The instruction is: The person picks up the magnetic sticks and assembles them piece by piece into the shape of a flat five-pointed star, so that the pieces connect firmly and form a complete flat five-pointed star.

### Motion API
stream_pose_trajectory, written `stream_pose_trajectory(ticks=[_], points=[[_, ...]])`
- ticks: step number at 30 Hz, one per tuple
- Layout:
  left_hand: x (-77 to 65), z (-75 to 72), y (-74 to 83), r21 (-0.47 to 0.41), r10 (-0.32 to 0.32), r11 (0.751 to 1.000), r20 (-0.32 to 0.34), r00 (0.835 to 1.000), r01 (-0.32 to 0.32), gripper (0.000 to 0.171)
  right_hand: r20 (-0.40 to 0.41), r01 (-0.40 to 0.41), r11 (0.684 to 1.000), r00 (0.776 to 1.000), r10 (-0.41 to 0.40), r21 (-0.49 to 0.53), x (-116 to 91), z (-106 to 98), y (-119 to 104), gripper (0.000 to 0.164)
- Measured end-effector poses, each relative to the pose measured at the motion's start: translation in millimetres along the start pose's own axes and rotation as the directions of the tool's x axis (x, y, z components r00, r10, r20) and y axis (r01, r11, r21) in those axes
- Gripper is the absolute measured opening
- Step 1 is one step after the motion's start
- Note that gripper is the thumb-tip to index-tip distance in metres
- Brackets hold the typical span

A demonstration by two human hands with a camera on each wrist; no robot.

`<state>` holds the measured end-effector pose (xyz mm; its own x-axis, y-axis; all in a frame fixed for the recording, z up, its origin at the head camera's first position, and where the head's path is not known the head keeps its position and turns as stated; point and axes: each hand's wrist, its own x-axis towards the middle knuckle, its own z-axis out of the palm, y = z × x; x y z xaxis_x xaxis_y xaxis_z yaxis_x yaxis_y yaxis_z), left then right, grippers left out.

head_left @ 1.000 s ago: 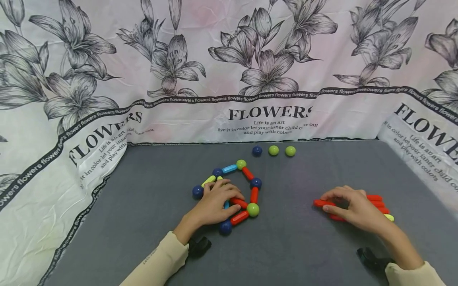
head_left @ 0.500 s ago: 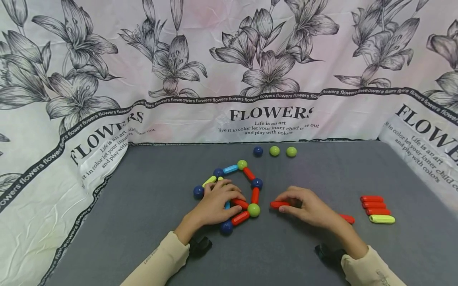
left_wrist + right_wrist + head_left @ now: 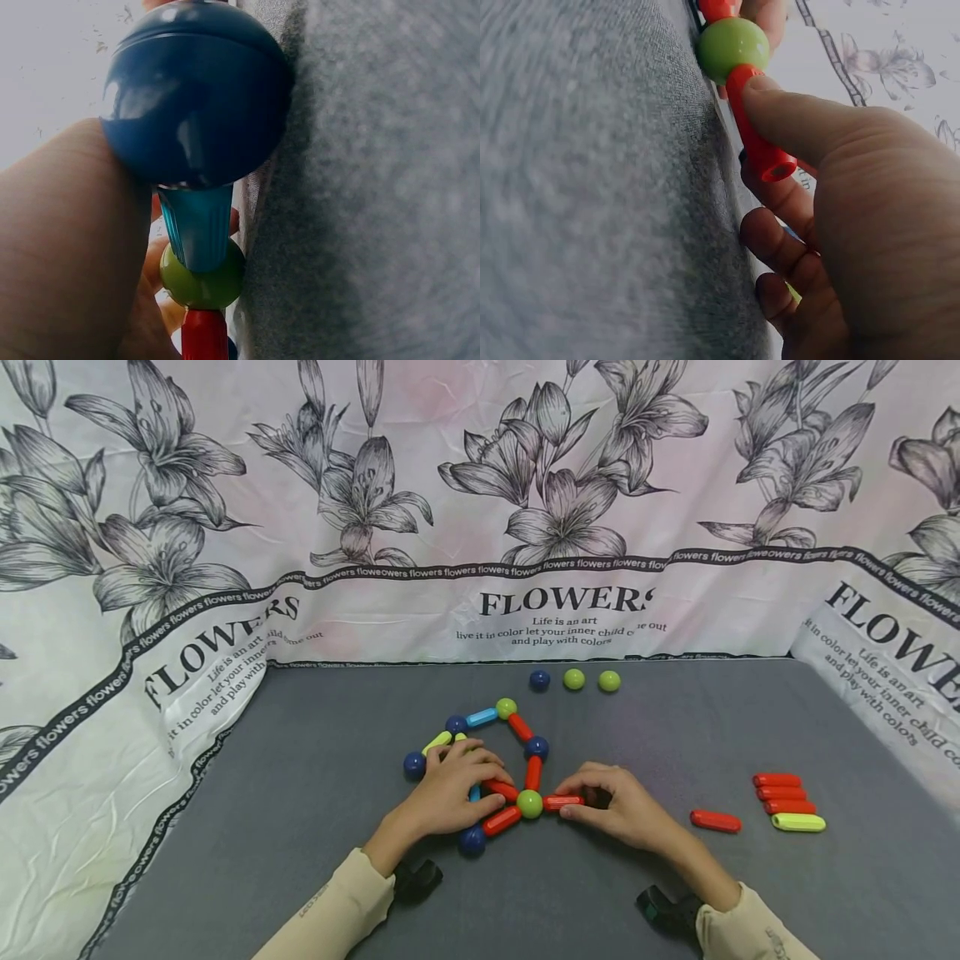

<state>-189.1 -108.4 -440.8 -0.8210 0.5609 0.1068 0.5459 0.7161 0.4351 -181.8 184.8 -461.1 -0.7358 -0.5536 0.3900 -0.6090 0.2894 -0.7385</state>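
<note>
Broadly, a flowered cloth (image 3: 562, 485) hangs beyond the far edge of the dark grey tabletop (image 3: 600, 902) and borders its left and right edges. On that tabletop, nearer the left edge than the right, lies a figure (image 3: 533, 772) of rods joined by balls, part of it covered by the left grip (image 3: 453, 789). Those fingers rest over its inner rods, thumb beside an inner red rod (image 3: 501, 791); whether they pinch anything I cannot tell. The right grip (image 3: 621, 806) is narrow, holding a red rod, the held rod (image 3: 561, 802), between thumb and fingers. Just now that rod has come across from the loose pieces toward the right edge; half a second ago it was short of the figure, and now its tip meets the green ball (image 3: 529, 804) at the figure's corner facing the right edge. This probably adds a spoke to the figure, though whether the two are joined fast or merely touching does not show. The right wrist view shows a recess in the rod's free end. No container is in sight; the loose pieces lie straight on the tabletop. Toward the right edge, three stacked rods (image 3: 780, 794), all red, lie side by side with a yellow rod (image 3: 798, 822), and a lone rod (image 3: 716, 821), also red, lies apart from them on the side toward the left edge. Smallest, near the far edge, a blue ball (image 3: 539, 681) and two spare green balls (image 3: 573, 679) sit in a row, slightly apart.
</note>
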Motion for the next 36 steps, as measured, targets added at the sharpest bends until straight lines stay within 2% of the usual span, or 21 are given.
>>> stream_pose_trajectory(ticks=[18, 23, 26, 28, 36], points=[[-0.7, -4.1, -0.8, -0.025, 0.005, 1.0, 0.028, 1.0, -0.004, 0.021, -0.027, 0.008, 0.996, 1.0, -0.01, -0.085, -2, 5, 0, 0.026], [-2.3, -4.9, 4.8, -0.006, -0.005, 1.0, 0.074, 0.997, 0.006, 0.04, -0.031, 0.023, 0.995, 0.999, -0.026, -0.102, -3, 6, 0, 0.025], [-3.6, -6.2, 10.8, 0.028, -0.002, 1.0, 0.121, 0.993, -0.001, 0.055, -0.03, 0.024, 0.994, 0.999, -0.028, -0.102, -3, 7, 0, 0.024], [-4.1, -6.4, 13.5, 0.05, 0.008, 0.999, 0.139, 0.99, -0.015, 0.059, -0.029, 0.018, 0.995, 0.999, -0.021, -0.102, -3, 7, 0, 0.024], [-4.1, -4.7, 10.7, 0.042, 0.046, 0.998, 0.138, 0.989, -0.052, 0.047, -0.026, -0.005, 0.993, 1.0, 0.002, -0.114, -4, 6, 2, 0.024]])
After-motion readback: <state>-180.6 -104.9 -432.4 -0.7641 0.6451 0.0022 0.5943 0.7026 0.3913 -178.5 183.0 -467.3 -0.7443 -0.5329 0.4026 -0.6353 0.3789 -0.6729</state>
